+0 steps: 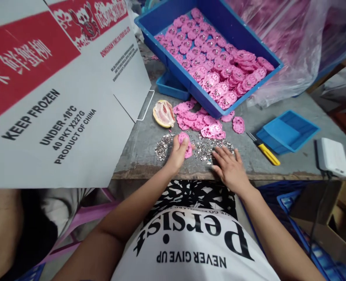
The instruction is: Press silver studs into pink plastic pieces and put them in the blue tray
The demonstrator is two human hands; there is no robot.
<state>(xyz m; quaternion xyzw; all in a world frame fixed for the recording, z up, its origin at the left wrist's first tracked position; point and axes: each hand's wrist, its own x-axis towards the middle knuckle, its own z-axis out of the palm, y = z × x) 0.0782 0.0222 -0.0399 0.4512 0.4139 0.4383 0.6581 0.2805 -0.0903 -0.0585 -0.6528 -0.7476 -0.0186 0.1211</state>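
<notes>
Pinched between the thumb and fingers of my left hand [177, 154] is a pink scalloped plastic piece [185, 144], held upright above the table. My right hand [229, 166] lies with fingers spread over small shiny silver pieces [203, 150], fingertips touching them. More of the silver bits [163, 146] lie left of my left hand. Behind both hands is a loose heap of pink plastic pieces [194, 119], one single pink piece [238, 125] lying apart to its right. A cut fruit half with yellow rind [164, 113] sits left of the heap.
A big blue tray [161, 50] with rows of pink pieces stands tilted at the back, near a smaller blue tray [173, 86]. Rightward are a yellow-handled tool [268, 154], a light blue tray [288, 130] and a white box [333, 156]. A large carton [102, 117] blocks the left.
</notes>
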